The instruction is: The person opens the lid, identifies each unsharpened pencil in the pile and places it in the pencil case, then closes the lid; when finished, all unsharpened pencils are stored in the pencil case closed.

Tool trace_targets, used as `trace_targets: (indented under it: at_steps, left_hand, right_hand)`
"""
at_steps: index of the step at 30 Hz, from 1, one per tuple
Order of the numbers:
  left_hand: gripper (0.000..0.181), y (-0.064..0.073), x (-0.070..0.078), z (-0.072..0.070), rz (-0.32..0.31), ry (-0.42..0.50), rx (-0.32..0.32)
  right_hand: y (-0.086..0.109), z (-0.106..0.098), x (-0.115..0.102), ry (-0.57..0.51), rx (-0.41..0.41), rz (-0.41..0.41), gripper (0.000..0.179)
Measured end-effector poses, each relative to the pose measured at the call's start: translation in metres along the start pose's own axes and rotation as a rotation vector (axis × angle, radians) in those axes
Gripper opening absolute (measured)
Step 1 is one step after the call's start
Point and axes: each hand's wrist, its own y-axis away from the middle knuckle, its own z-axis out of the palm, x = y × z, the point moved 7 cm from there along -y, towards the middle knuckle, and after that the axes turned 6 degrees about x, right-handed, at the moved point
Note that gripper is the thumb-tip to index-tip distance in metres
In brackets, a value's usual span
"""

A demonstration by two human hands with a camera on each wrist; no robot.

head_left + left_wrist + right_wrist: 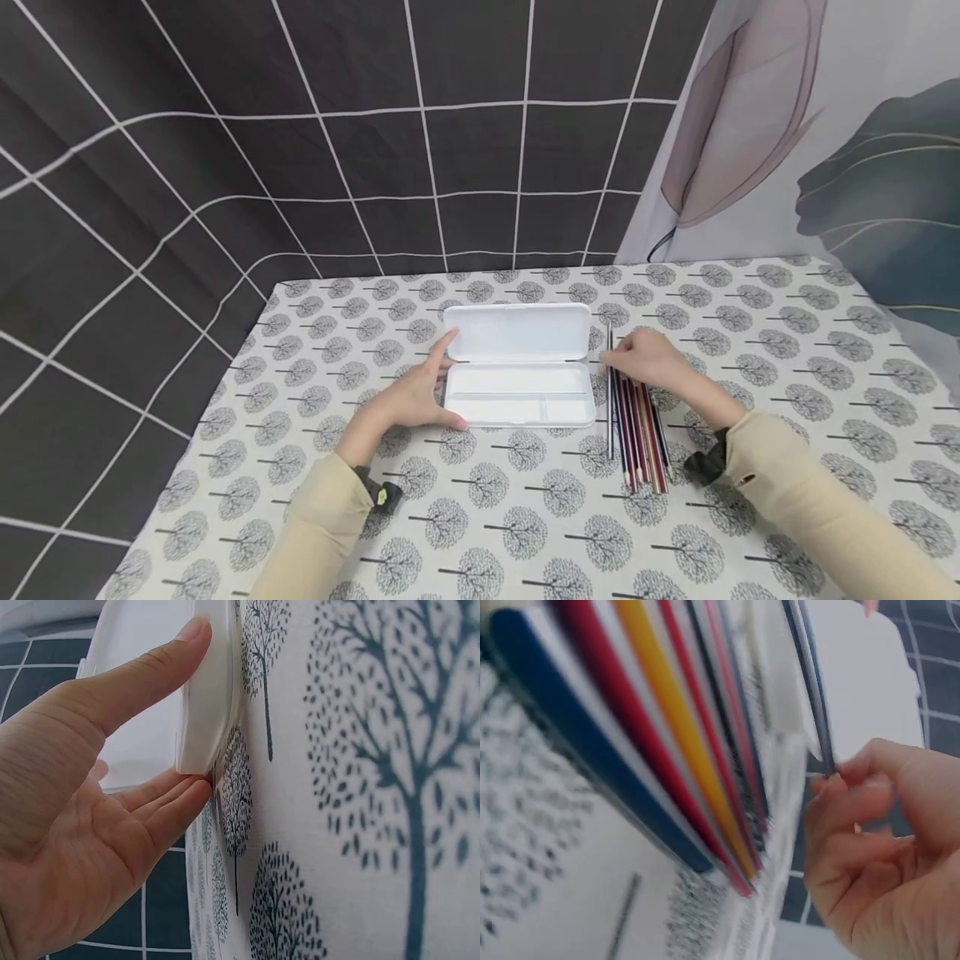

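Observation:
A white pencil case [517, 423] lies with its lid [525, 332] raised, its compartments facing up and bare. At its left end is my left hand [412, 393], fingers spread and mostly straight. The left thumb [161, 666] touches the front wall, other fingertips [193, 796] touch the end near the corner, and the index finger reaches the lid. Right of the case, my right hand [648, 360] pinches a dark pencil [814, 682] near its far end, between thumb and index finger. Several colored pencils [641, 437] lie bunched beneath and in front of this hand.
A white cloth [525, 533] printed with grey trees covers the table. Behind it hangs a dark curtain [375, 158] with white grid lines, and a leaf-patterned curtain [757, 125] is at the back right. Dark straps circle both wrists over beige sleeves.

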Motion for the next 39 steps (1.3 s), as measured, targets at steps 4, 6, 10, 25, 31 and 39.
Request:
trace_targets:
  at_steps: [4,6,10,25,31,39]
  left_hand:
    - [0.135,-0.001,-0.002,-0.001,-0.004,0.000,0.006]
    - [0.135,0.000,-0.003,-0.001,-0.008,0.000,0.010]
    - [0.135,0.000,-0.004,-0.001,-0.017,-0.011,0.015]
    - [0.135,-0.002,-0.002,0.000,-0.006,-0.039,0.017]
    - [0.134,0.001,-0.003,0.002,-0.021,-0.029,0.011]
    - [0.111,0.002,-0.003,0.000,-0.011,-0.103,0.011]
  right_hand:
    - [0.000,-0.020,-0.010,-0.094,0.094,-0.056,0.029]
    - [-0.001,-0.028,-0.016,-0.149,0.153,-0.100,0.027]
    - [0.000,-0.037,-0.026,-0.238,0.252,-0.176,0.021]
    - [-0.001,-0.009,-0.068,0.032,0.168,-0.588,0.010]
    - [-0.002,0.023,-0.073,0.092,-0.055,-0.645,0.015]
    - [-0.007,0.041,-0.072,0.139,-0.114,-0.661,0.025]
